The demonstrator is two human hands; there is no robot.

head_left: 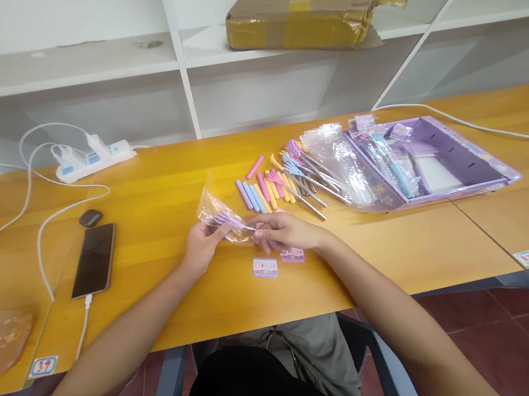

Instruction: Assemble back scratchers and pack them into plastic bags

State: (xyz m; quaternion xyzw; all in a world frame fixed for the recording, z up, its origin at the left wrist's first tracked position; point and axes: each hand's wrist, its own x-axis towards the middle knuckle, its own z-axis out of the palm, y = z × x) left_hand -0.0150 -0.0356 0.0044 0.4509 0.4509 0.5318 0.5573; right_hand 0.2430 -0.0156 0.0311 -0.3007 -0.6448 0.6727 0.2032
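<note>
With the hands as the clock's centre and twelve toward the shelves (72, 64), a charging phone (94, 260) lies at nine o'clock on the surface (156, 208), and a power strip (97, 163) sits at ten. The left hand (205, 243) has its thumb and forefinger pressed together, pinching a purple hand-shaped piece (225, 220) at the clear bag (215, 206). Whether the piece is inside the film or in front of it, I cannot tell for sure. From it the thin metal rod (250, 228) points to about four o'clock, where the right hand (287, 229) has thumb and forefinger pinching it, the other fingers curled beneath.

Good handling here would probably mean a light grip on the purple piece – its slim prongs could snag or stretch the film – while the right fingers guide the rod in line with the bag rather than across it. Leaving the bag's mouth loose should help.

One printed card (265, 267) lies at five o'clock and a pink card (294, 256) at four, partly under the right hand. Coloured tubes (247, 195) sit at one, rodded pieces (302, 175) and clear packets (342, 165) at two, and a purple box (481, 187) at three.
</note>
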